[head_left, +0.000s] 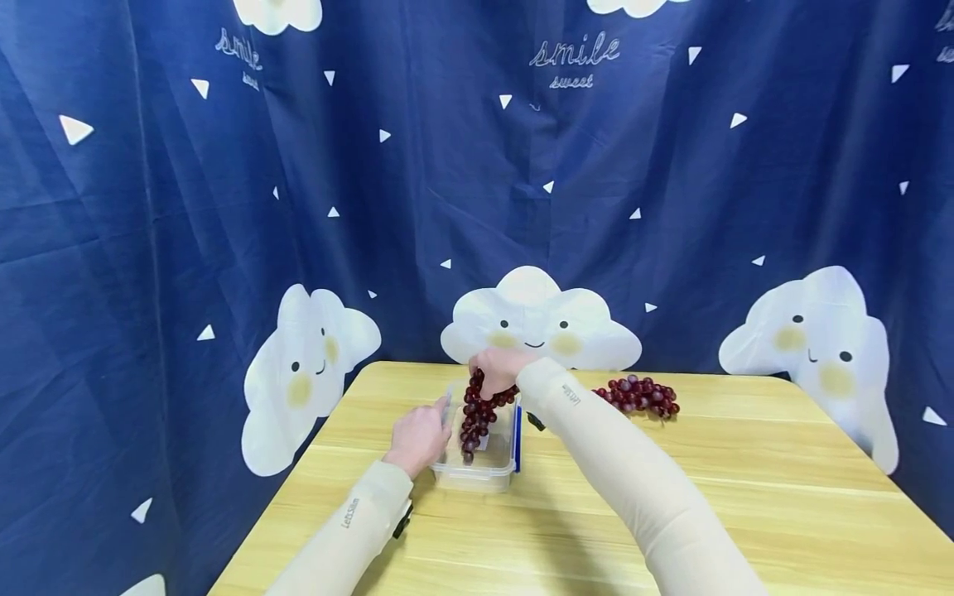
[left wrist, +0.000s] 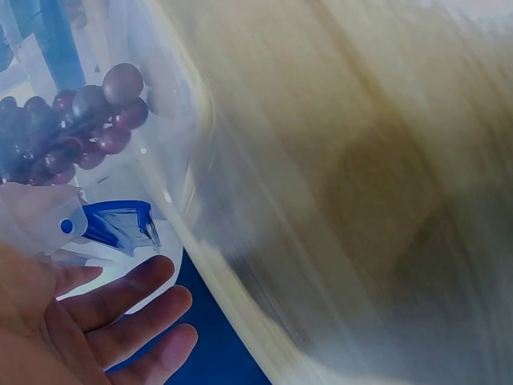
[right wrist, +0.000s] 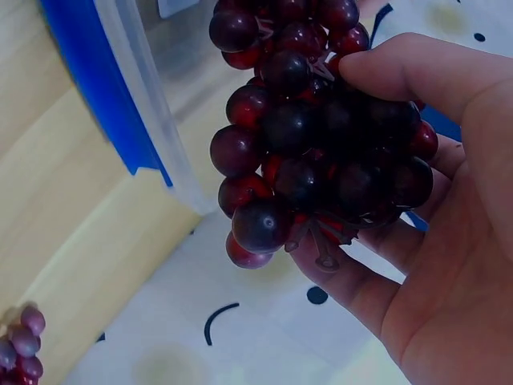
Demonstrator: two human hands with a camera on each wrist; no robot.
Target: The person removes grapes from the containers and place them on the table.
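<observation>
Here, lower centre, right grip (head_left: 499,369) clasps dark-red grape bunch (head_left: 475,420) by clear rectangular plastic box (head_left: 474,477); left grip (head_left: 420,436) loosely spread alongside

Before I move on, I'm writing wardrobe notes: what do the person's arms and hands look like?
The left sleeve and right sleeve are long, close-fitting and cream, each with small grey lettering near its cuff; the left one reads "LetsSlim". A small black object shows under each wrist. The left hand and right hand wear no gloves.
</observation>
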